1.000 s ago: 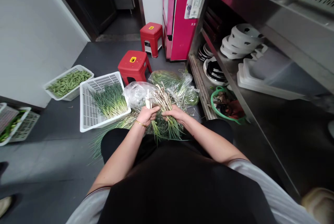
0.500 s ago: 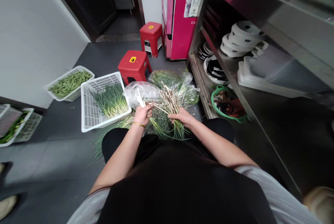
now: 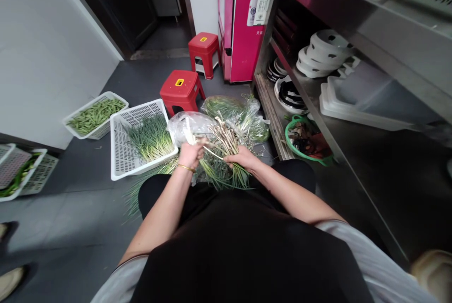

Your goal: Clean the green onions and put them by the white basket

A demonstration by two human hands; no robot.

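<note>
My left hand (image 3: pixel 191 154) is closed, a little blurred, around spring onions whose clean white ends (image 3: pixel 189 132) stick up and whose green leaves (image 3: pixel 208 170) hang below. My right hand (image 3: pixel 241 158) grips a thicker bunch of spring onions (image 3: pixel 226 137), brownish root ends up and green tops down. A single pale stalk (image 3: pixel 213 152) stretches between the two hands. Beneath them, more loose greens lie in front of my knees. Left of my hands, a white basket (image 3: pixel 118 152) holds upright spring onions (image 3: pixel 150 135).
Clear plastic bags of greens (image 3: pixel 231 105) lie just beyond my hands. Two red stools (image 3: pixel 181 87) stand behind. A basket of green beans (image 3: pixel 95 115) is at far left. On the right, a metal shelf (image 3: pixel 328 140) holds dishes, with a green basket (image 3: pixel 291 145) underneath.
My left hand has shifted slightly left and down, with its fingers now blurred. My right hand and its bunch moved slightly left. The view has tilted a little.
</note>
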